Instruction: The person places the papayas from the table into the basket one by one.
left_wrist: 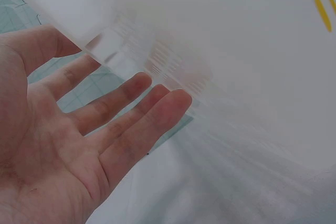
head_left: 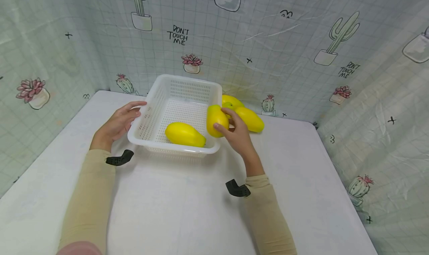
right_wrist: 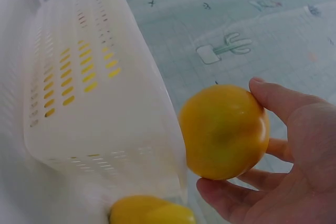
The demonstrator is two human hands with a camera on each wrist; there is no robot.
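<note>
Glossy fruit (head_left: 214, 117), smooth plastic basket (head_left: 179, 109)

The right hand (right_wrist: 310, 161) grips fruit (right_wrist: 224, 132) beside a basket (right_wrist: 134, 116).

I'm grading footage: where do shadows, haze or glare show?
Head: the beige right sleeve casts a soft shadow on the white tabletop; left wrist: the white perforated plastic basket looks hazy, washed out; right wrist: the held yellow oval fruit carries glossy highlights.

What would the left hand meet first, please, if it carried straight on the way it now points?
The left hand would most likely meet the side of the white perforated plastic basket directly ahead of it; depth is unclear, so some fingers may already be touching.
</note>
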